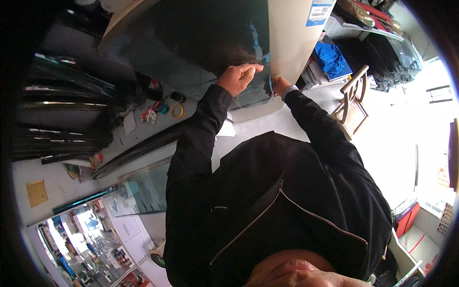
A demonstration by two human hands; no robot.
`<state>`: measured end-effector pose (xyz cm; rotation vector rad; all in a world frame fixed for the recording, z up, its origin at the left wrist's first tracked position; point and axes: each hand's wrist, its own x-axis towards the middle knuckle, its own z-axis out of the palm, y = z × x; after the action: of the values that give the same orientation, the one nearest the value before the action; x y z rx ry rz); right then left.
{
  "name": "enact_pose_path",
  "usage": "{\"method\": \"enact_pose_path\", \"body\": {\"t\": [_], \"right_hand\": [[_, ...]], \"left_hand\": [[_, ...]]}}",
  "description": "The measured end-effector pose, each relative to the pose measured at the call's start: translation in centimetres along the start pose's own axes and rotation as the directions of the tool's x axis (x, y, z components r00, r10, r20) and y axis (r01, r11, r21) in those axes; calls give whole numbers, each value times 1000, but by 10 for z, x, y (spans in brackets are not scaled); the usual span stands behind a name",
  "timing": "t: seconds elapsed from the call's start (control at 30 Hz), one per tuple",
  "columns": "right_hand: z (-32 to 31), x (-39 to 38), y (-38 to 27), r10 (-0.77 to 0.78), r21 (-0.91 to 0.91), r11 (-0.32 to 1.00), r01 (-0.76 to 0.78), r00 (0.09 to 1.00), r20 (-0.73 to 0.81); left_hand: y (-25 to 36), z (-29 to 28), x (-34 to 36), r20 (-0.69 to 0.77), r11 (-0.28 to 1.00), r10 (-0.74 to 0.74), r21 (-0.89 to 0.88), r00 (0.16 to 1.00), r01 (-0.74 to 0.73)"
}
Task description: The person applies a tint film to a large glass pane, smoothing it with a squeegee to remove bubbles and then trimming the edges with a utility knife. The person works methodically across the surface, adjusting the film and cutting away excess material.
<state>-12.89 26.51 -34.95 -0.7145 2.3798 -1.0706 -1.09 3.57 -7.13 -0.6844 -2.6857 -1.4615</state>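
Note:
A large dark glass-like sheet with smears on it stands before me, against a cream-coloured panel. My left hand rests on the lower right part of the sheet, fingers stretched out toward its right edge, with nothing seen in it. Close by, my right hand is closed at the sheet's lower right edge. A narrow light-blue strip shows at its fingers; what they grip is mostly hidden. A pale blue streak runs down the sheet above my left hand.
On a grey surface to the left lie a yellow tape roll and small items. Long dark strips are stacked at the far left. A wooden chair stands at the right, near a blue cloth on boxes. Glass panes lean lower left.

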Motion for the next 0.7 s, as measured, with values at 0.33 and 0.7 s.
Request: {"method": "enact_pose_path", "body": {"t": [0.33, 0.7], "right_hand": [[-10, -18, -38, 202, 256, 946, -201, 979, 23], [-1, -14, -29, 180, 128, 973, -192, 979, 97]], "left_hand": [[47, -18, 23, -83, 981, 99, -157, 992, -111], [42, -4, 28, -75, 996, 82, -39, 994, -85]]}}
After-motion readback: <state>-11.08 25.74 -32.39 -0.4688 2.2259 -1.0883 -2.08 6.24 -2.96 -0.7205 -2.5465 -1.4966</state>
